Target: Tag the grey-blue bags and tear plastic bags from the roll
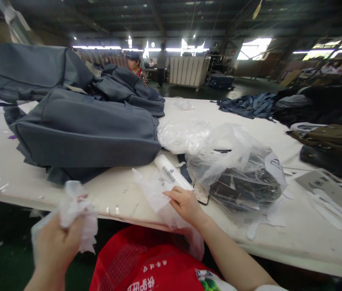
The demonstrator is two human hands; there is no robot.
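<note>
My left hand (60, 238) is closed around a crumpled bunch of thin white plastic (78, 220), held in front of the table edge. At the table's front, my right hand (187, 205) has its fingers bent on a thin translucent plastic bag (155, 194), which hangs over the edge towards the red apron (146, 262). Just behind that hand lies a white roll of plastic bags (172, 171) with dark print. Partly beneath the roll and the hand, a phone (201, 195) shows one corner. The right fingertips seem to pinch the plastic; their undersides are hidden.
Dark blue-grey bags (89, 129) are piled at the left. Clear plastic wrapping (183, 135) and a plastic-wrapped dark item (240, 182) sit to the right of them. Straps (246, 106), a brown bag (334, 137) and flat card pieces (325, 190) lie farther right. A person (137, 70) is behind the table.
</note>
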